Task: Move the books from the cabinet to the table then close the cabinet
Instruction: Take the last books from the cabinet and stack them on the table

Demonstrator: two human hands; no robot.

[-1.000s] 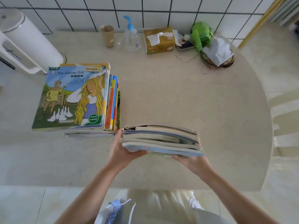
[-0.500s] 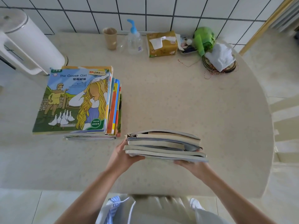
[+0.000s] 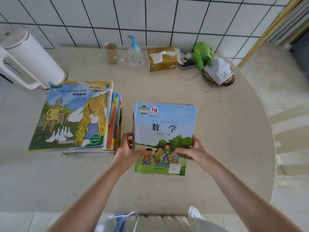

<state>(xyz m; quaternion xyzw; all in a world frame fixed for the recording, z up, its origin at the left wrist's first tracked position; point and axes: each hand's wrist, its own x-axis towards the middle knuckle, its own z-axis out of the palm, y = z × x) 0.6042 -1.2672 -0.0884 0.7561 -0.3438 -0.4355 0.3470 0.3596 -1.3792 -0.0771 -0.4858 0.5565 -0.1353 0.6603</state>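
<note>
While both hands grip the textbook bundle (image 3: 164,131) at its near end, left hand (image 3: 127,150) curled round the spine edge and right hand (image 3: 192,150) round the open edge, we judge it should be lowered flat onto the counter (image 3: 225,131) before release. We find it just beside the picture-book stack (image 3: 75,114), cover up, long axis running away from the person.

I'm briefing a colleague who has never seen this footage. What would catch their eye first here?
Most likely the bright maths textbook at the centre of the table, held at its near corners by the left hand and right hand. Next, to its left, the tall stack of picture books topped by The Goose Girl. A white jug stands at the far left by the tiled wall.
</note>
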